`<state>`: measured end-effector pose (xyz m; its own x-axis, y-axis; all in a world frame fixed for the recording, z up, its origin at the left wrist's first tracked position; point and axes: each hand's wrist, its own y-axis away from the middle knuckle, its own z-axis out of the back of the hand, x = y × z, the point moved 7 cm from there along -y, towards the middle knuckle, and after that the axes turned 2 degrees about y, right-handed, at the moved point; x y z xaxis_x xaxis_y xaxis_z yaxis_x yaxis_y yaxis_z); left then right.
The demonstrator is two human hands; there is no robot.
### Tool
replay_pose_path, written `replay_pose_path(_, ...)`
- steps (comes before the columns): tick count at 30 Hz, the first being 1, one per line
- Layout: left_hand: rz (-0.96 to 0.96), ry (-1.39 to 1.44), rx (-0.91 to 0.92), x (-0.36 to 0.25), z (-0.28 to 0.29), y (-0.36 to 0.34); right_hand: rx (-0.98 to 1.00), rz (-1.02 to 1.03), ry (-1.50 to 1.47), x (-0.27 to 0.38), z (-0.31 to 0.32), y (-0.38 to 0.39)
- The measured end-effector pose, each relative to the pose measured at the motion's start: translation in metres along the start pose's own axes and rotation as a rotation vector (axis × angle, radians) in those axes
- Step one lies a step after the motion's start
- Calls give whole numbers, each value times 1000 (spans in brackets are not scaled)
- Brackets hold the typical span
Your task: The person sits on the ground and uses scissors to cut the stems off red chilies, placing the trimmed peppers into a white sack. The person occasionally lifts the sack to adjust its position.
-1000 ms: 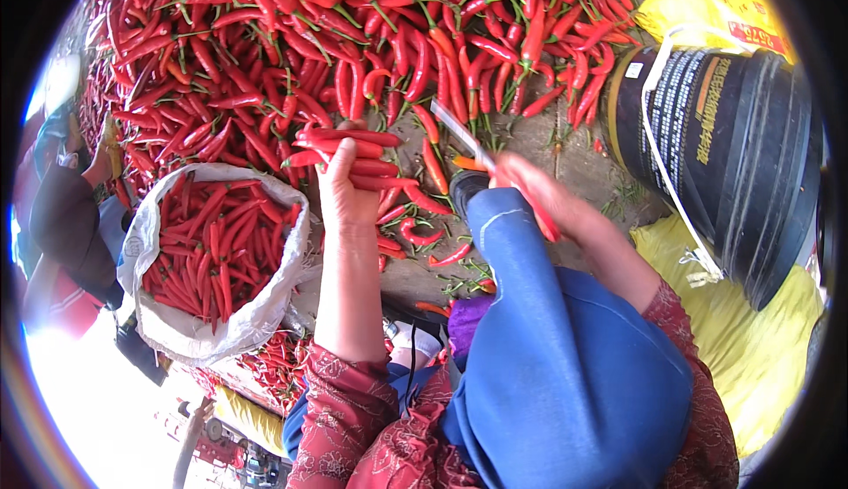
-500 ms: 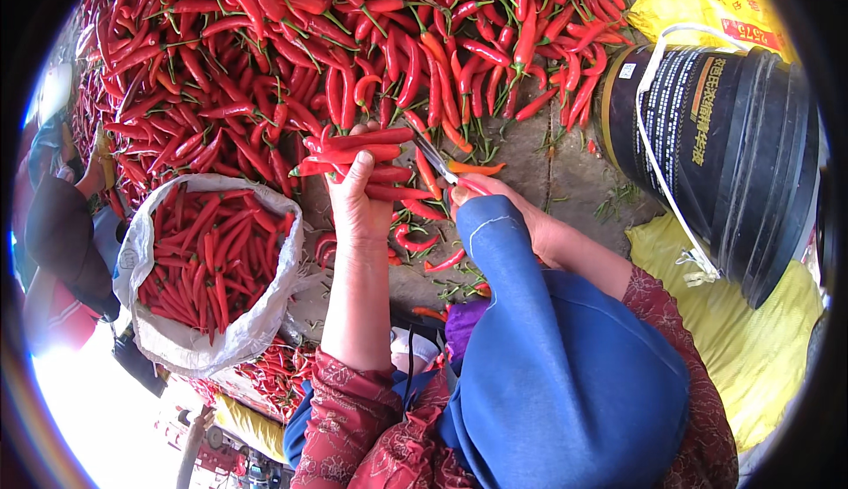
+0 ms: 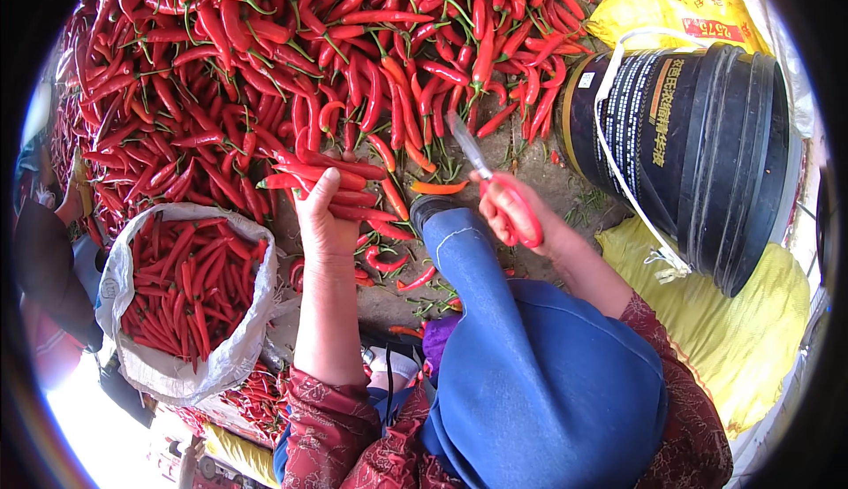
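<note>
At near edge of large, seemingly untrimmed chilli heap [image 3: 231, 26]: chilli bunch [image 3: 355, 198] clasped in left hand [image 3: 323, 224], red-handled scissors [image 3: 474, 155] gripped in right hand [image 3: 549, 227], stemless-looking peppers [image 3: 188, 290] already in white sack [image 3: 163, 379] alongside.

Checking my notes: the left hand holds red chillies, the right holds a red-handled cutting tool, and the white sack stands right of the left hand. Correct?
Wrong side: the head view shows the white sack left of the left hand. The rest stands.
</note>
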<state>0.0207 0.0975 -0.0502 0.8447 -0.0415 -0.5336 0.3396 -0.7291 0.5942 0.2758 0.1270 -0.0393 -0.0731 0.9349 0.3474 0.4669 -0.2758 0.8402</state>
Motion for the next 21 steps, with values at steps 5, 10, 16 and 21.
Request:
replay_pose_path(5, 11, -63, -6, -3, -6, 2, -163, 63, 165, 20, 33, 5)
replay_pose_path(10, 16, -79, 46, 2, -16, 5, -100, 32, 231, 26, 39, 7)
replay_pose_path(16, 92, -66, 29, 11, -9, 4, -171, -147, 212, 11, 63, 23)
replay_pose_path(21, 149, -66, 84, 18, -22, 2, -146, 82, 335, 42, 53, 18)
